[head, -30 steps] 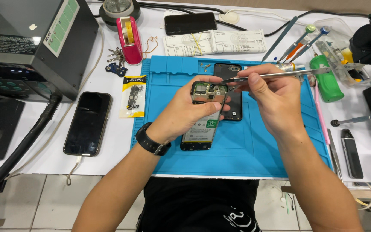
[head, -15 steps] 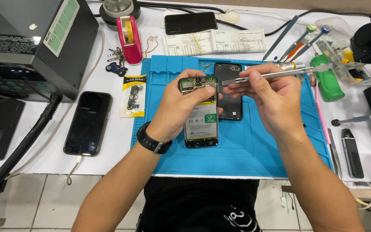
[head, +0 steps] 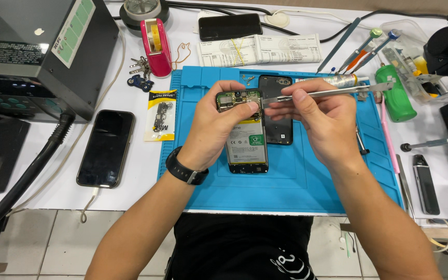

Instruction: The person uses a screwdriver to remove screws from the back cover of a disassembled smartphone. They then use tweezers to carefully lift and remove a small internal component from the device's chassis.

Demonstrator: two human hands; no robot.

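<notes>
My left hand [head: 218, 123] is clamped around the opened phone [head: 245, 136], thumb pressed across its exposed top end where the circuit board shows, the phone held tilted just above the blue work mat [head: 307, 181]. My right hand [head: 321, 120] is closed in a pinch on a pair of metal tweezers [head: 333, 92], whose tips point left and reach the upper right corner of the phone (whether they actually touch the board I cannot tell). Just behind the phone, lying flat on the mat, I see its dark back cover [head: 276, 111]. A few small screws [head: 247, 79] sit near the mat's top edge. Farther left, off the mat, lie a yellow parts packet [head: 162, 115] and a black smartphone [head: 106, 148] with a cable at its lower end; a pink tape dispenser [head: 156, 45] stands beyond them
</notes>
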